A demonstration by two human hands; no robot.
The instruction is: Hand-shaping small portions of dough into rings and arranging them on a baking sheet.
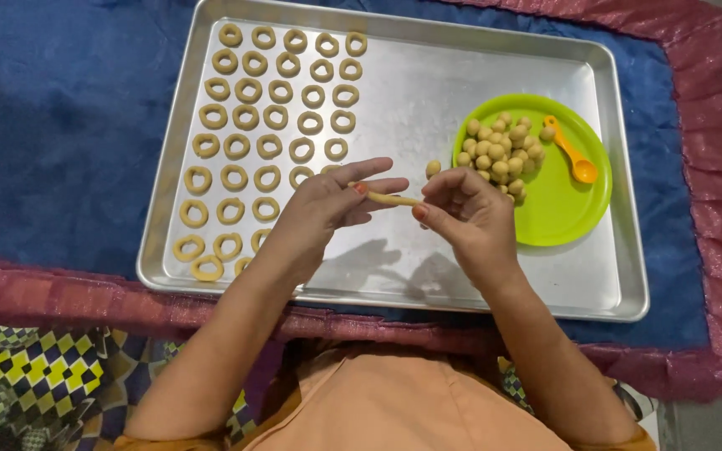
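A thin rolled strip of yellow dough is held level between both hands above a metal baking tray. My left hand pinches its left end with fingertips. My right hand pinches its right end. Several dough rings lie in rows on the tray's left half. A green plate on the tray's right side holds a heap of small dough balls and an orange spoon. One loose dough ball sits on the tray just above my right hand.
The tray rests on a blue cloth with a maroon border. A chequered yellow and dark fabric lies at the lower left, by my orange garment.
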